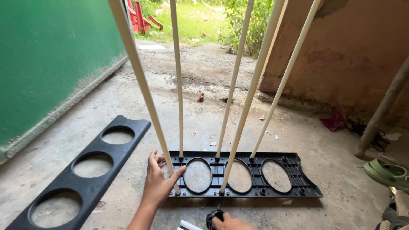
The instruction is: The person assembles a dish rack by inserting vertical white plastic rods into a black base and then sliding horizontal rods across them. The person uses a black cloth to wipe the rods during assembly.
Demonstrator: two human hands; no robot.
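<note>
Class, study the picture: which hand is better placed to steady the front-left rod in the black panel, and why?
The left hand: it already touches the front-left rod at the black panel. The right hand is lower, holding a dark object.

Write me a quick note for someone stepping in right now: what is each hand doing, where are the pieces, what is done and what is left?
Left hand: open, thumb and fingers around the foot of the front-left cream rod, steadying it in its socket.
Right hand: at the bottom edge, mostly cut off; a black object at it, grip unclear. A white rod end lies beside it.
Pieces: black three-hole shelf panel flat on the concrete floor; a second matching panel lies to its left.
Done: five rods stand in the panel.
Left: several sockets on the right side are unfilled; second panel is not yet mounted.
</note>
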